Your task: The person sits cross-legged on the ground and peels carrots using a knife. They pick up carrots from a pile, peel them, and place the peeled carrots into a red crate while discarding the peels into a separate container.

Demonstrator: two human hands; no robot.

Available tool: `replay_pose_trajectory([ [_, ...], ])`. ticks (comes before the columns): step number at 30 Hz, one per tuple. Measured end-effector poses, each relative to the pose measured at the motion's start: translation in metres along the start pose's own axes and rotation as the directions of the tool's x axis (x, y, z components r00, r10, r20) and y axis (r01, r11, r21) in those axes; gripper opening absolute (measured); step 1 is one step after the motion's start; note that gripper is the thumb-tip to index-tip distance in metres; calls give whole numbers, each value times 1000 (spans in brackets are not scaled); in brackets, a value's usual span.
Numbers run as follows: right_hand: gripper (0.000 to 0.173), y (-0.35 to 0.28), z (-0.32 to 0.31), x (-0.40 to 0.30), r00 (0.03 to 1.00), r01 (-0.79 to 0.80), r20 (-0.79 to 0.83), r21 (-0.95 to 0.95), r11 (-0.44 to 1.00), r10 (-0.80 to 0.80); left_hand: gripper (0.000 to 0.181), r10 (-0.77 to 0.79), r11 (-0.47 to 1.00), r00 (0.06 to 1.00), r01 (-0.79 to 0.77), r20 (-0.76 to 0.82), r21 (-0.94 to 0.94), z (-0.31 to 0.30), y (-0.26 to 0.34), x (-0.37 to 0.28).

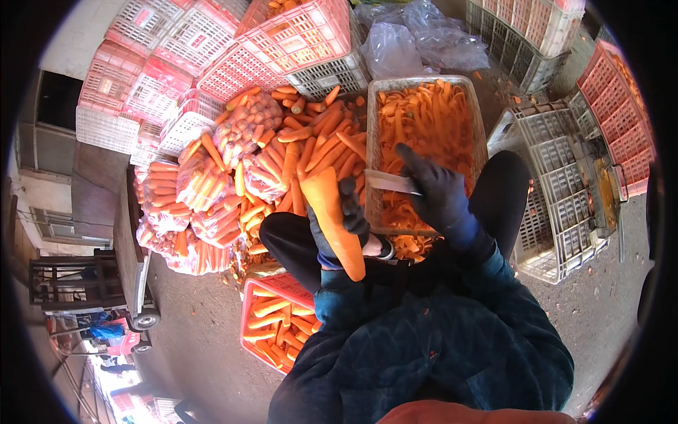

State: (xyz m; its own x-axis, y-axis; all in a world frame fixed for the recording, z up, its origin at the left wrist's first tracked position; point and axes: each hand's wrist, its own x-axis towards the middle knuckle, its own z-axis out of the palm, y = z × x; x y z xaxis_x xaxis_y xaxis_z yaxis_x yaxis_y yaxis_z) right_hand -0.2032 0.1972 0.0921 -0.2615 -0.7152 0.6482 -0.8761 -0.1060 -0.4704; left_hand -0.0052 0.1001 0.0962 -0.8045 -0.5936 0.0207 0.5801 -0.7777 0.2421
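My left hand [349, 212], in a dark glove, is closed around a large carrot [332, 222] that looks peeled over the side I see. The carrot lies slantwise over my forearm. My right hand [431, 193], gloved too, grips a knife or peeler [391, 182] with a pale flat blade pointing left; its exact kind is unclear. That blade is apart from the carrot, over the rim of a shallow tray [373, 138] heaped with orange carrot peelings [424, 116]. More peelings [410, 246] lie below the tray, between my legs.
Loose carrots [323, 138] and plastic bags of carrots [209, 196] are piled at the left. A red crate [249, 318] of peeled carrots stands by my left side. Stacked crates [294, 45] rise behind; a grey crate [551, 175] lies at right. Clear plastic bags [394, 47] lie beyond the tray.
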Motion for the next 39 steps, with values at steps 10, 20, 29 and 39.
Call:
replay_pose_trajectory([
  [10,58,-16,18,18,953,289,163,-239,927,-255,74,-165,981,982,153,89,122,-12,-14,-6],
  [20,42,31,35,30,918,359,334,-476,803,-212,42,-28,951,992,65,-125,304,-23,-12,-25],
  [29,38,175,75,-10,752,-658,427,451,603,502,32,-198,929,759,348,620,-129,-48,-38,4],
  [39,42,-5,45,46,656,-741,712,671,-30,-250,38,-201,980,957,195,208,45,-36,-46,-20],
])
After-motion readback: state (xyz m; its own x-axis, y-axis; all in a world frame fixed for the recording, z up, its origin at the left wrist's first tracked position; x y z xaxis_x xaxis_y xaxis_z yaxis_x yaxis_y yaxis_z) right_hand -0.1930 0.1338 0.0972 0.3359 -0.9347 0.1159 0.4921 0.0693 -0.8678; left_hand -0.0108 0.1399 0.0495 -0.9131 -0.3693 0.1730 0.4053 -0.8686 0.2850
